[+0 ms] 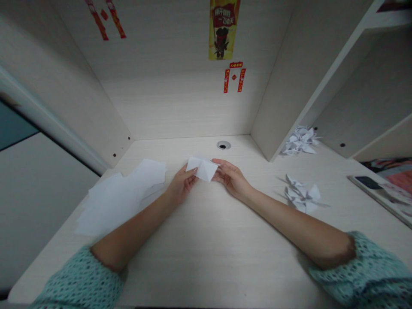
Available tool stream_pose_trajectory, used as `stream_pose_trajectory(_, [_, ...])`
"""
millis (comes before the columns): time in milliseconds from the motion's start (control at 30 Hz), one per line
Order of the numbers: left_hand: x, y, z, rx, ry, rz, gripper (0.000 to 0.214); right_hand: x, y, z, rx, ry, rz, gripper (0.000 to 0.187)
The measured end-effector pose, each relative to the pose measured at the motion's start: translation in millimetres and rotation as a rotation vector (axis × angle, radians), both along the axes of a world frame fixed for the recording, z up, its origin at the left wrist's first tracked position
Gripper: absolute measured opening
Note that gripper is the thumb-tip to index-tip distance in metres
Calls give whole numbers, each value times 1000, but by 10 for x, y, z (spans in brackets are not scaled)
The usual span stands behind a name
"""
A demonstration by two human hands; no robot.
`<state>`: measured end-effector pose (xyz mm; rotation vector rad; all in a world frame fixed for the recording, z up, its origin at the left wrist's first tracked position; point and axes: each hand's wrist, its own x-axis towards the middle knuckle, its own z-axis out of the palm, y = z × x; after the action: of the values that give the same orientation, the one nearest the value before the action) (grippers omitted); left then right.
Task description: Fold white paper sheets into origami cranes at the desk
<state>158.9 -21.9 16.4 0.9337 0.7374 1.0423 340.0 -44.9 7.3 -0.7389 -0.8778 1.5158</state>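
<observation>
A small folded piece of white paper with visible creases is held up over the desk, between my two hands. My left hand pinches its left side, thumb on top and fingers underneath. At the right edge, my right hand grips the paper with the fingers behind it; the exact hold of that thumb is hard to make out. To the left of my left hand lies a spread stack of white paper sheets. Several folded white paper shapes sit to the right of my right forearm.
Another heap of folded white paper shapes rests by the upright divider. A phone lies on a flat pale object at the right. A round cable hole is set in the desk near the back panel.
</observation>
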Motion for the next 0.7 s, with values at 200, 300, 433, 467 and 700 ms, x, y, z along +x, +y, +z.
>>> stream_pose_trajectory(200, [6,2,-43,-104,-48,-3,27,-19,-10,3,10,7,4,36])
stream_pose_trajectory(300, [15,-6,-29,-145,-48,-12,23,-8,4,-19,10,-1,11,34])
stream_pose_trajectory(433, [25,-34,-7,-161,-8,-56,18,6,18,-42,13,-1,31,31])
stream_pose_trajectory(467, [26,-45,-3,-148,7,-81,20,7,19,-44,17,1,36,30])
stream_pose_trajectory(700, [28,-125,67,6,134,-23,101,13,33,-67,27,3,42,28])
